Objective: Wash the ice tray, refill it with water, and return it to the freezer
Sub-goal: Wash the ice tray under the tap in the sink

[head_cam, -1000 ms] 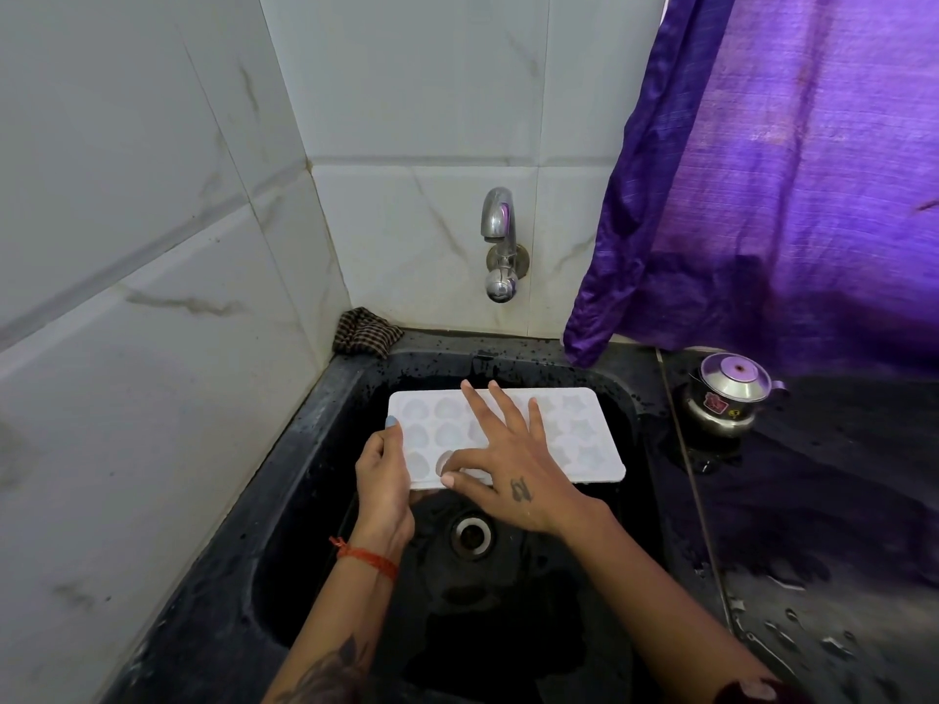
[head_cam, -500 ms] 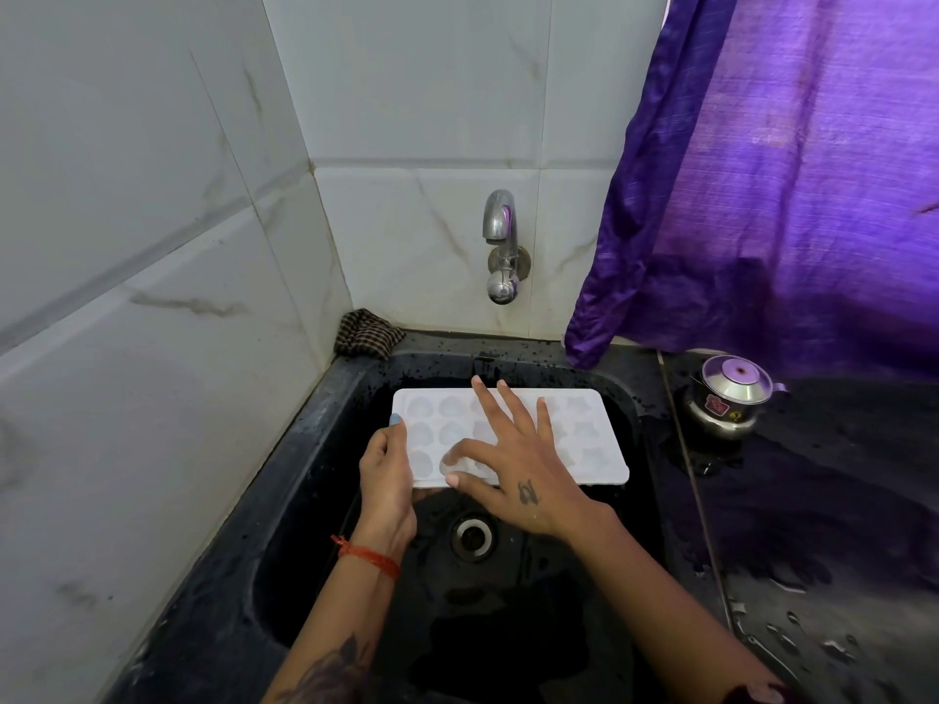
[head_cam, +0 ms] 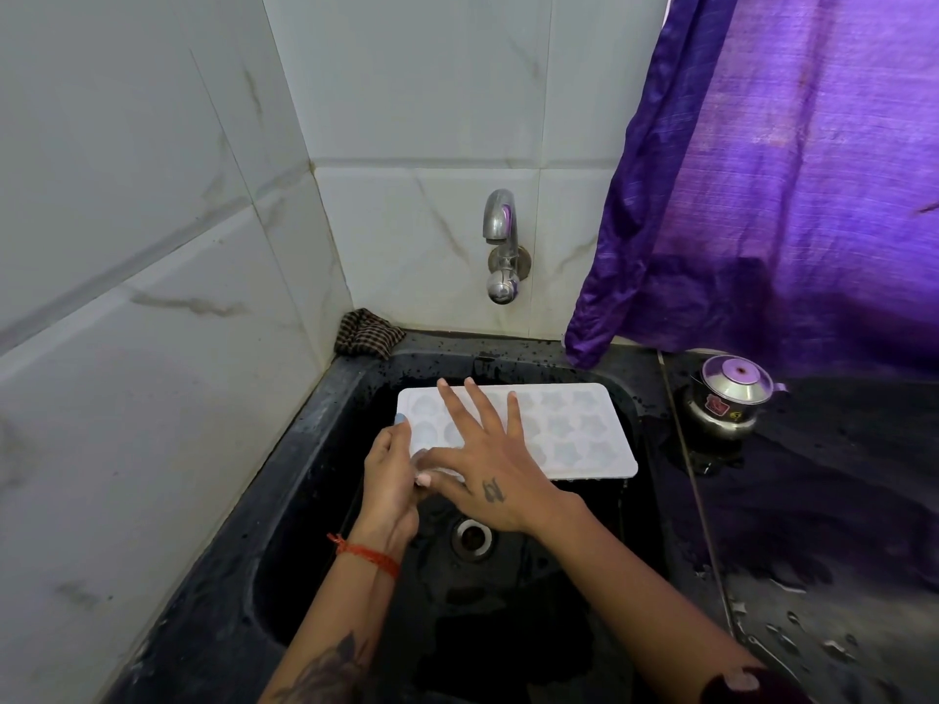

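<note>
While L hand (head_cam: 388,467) grips ice tray (head_cam: 574,434) edge | R hand (head_cam: 488,472) flat, fingers spread on it

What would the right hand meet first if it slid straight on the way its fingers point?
The right hand lies flat on the ice tray, fingers pointing to the far sink wall; that wall probably comes first, below the tap. Depth is unclear.
</note>
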`<move>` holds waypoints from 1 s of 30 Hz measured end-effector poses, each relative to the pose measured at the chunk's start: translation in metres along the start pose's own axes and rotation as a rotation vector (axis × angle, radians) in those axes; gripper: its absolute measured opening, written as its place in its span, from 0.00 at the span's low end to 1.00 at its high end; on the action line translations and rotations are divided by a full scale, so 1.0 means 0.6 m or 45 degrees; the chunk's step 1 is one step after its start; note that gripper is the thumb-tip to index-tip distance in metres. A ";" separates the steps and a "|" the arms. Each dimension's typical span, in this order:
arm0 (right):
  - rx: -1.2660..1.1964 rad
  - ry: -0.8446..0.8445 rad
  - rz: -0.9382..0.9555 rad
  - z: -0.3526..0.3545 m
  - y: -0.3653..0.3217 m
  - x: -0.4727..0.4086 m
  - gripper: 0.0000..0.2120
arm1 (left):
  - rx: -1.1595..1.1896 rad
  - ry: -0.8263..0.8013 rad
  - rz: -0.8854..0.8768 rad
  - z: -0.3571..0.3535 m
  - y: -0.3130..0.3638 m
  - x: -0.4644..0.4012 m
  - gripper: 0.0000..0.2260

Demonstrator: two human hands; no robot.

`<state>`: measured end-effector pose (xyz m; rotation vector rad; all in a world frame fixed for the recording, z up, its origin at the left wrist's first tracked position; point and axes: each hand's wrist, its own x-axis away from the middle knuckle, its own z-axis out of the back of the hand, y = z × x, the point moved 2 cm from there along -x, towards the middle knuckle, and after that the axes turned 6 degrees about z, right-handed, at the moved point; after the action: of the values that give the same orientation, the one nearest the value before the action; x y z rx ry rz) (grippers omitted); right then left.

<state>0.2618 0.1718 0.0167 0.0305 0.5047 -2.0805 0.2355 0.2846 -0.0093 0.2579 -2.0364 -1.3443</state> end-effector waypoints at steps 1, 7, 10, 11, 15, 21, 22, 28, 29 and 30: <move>-0.009 -0.011 0.005 0.001 0.000 0.000 0.14 | 0.004 -0.001 0.004 0.000 -0.001 0.000 0.08; -0.002 -0.004 0.006 0.001 0.005 0.002 0.12 | -0.004 0.002 0.018 -0.001 -0.005 0.000 0.09; 0.038 0.035 -0.014 0.000 0.007 0.004 0.12 | 0.011 -0.003 0.001 -0.003 -0.003 0.002 0.10; 0.051 0.055 -0.015 -0.001 0.008 0.005 0.12 | 0.014 -0.004 -0.007 -0.004 -0.001 0.004 0.10; 0.093 0.070 -0.007 -0.005 0.005 0.005 0.17 | 0.010 -0.001 -0.028 -0.004 0.002 0.007 0.10; -0.003 -0.003 0.011 -0.003 0.006 0.006 0.13 | 0.010 0.010 -0.045 -0.005 0.004 0.008 0.10; -0.011 -0.005 0.011 -0.004 0.006 0.006 0.13 | 0.013 0.009 -0.040 -0.005 0.003 0.009 0.10; -0.023 0.044 -0.028 -0.006 0.013 0.011 0.19 | 0.001 0.027 -0.047 -0.003 0.001 0.005 0.09; -0.026 0.049 -0.028 -0.005 0.015 0.014 0.20 | -0.003 0.030 -0.047 -0.003 0.001 0.005 0.10; -0.039 0.062 -0.033 -0.003 0.018 0.016 0.19 | -0.006 0.030 -0.050 -0.002 0.001 0.004 0.10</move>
<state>0.2649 0.1597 0.0096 0.0576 0.5692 -2.1010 0.2349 0.2825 -0.0078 0.3114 -2.0182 -1.3633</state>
